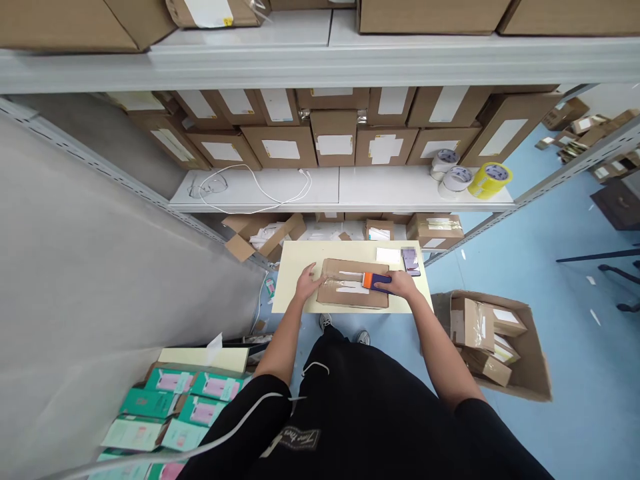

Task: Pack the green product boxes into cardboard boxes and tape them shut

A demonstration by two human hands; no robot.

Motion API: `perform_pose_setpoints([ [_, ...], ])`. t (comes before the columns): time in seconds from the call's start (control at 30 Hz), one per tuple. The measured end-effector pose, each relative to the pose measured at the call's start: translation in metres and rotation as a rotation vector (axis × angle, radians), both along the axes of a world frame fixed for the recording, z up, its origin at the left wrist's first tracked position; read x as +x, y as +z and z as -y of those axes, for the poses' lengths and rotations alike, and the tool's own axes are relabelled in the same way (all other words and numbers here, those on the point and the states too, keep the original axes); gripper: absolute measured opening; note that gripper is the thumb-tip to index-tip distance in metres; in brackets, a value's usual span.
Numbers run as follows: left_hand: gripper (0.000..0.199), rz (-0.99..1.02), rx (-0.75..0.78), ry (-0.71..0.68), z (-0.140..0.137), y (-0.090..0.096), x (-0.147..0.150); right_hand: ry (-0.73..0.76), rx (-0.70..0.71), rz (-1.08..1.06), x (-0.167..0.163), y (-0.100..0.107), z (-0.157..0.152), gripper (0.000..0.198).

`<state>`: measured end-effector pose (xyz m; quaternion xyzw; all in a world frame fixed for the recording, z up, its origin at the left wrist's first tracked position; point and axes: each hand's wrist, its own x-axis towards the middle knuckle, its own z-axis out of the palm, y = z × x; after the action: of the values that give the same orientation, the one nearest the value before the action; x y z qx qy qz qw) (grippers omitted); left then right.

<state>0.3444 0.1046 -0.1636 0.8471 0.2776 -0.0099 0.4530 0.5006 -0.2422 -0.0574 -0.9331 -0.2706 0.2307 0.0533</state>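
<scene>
A taped cardboard box (333,299) with white label patches lies flat on a small cream table (295,267) in front of me. At the box's left end rests my left hand (309,283), its fingers spread and the fingertips on the cardboard edge. My right hand (400,284) is closed round a flat hand tool (373,280) with an orange head and a dark blue body; its exact kind is unclear. The orange head lies over the right part of the box top, beside the white patches. Behind the right hand are a phone (411,261) and a white card or pad (388,255).
Shelves (260,183) with several labelled boxes stand ahead, holding tape rolls (489,180), a white cable (265,193) and glasses (207,187). A large open carton (537,360) of boxes sits on the floor at right. Green boxes (147,403) are stacked at lower left.
</scene>
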Motion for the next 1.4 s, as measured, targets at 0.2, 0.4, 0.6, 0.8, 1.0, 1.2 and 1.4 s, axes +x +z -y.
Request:
perform_pose_setpoints([
  [0.2,0.160,-0.266,0.275,-0.753,-0.003,0.023,0.050,-0.003,-0.042,-0.016,0.002,0.005,-0.010,0.061],
  [0.4,0.151,-0.261,0.284,-0.803,-0.011,0.002,0.041,-0.016,-0.035,-0.064,0.003,0.011,-0.014,0.061],
  [0.6,0.136,-0.244,0.236,-0.798,-0.017,-0.002,0.036,-0.011,-0.046,-0.088,0.009,0.018,-0.006,0.062],
  [0.8,0.132,-0.225,0.215,-0.795,-0.016,0.002,0.036,-0.004,-0.048,-0.086,0.012,0.020,0.017,0.062],
  [1.0,0.131,-0.196,0.200,-0.750,-0.013,0.010,0.035,-0.038,-0.044,-0.038,0.021,0.019,0.046,0.064],
  [1.2,0.134,-0.200,0.226,-0.739,-0.012,0.012,0.035,-0.128,-0.058,-0.056,0.043,0.015,0.120,0.054],
  [1.4,0.140,-0.232,0.243,-0.763,-0.012,0.016,0.037,-0.224,-0.074,-0.115,0.047,-0.002,0.153,0.051],
])
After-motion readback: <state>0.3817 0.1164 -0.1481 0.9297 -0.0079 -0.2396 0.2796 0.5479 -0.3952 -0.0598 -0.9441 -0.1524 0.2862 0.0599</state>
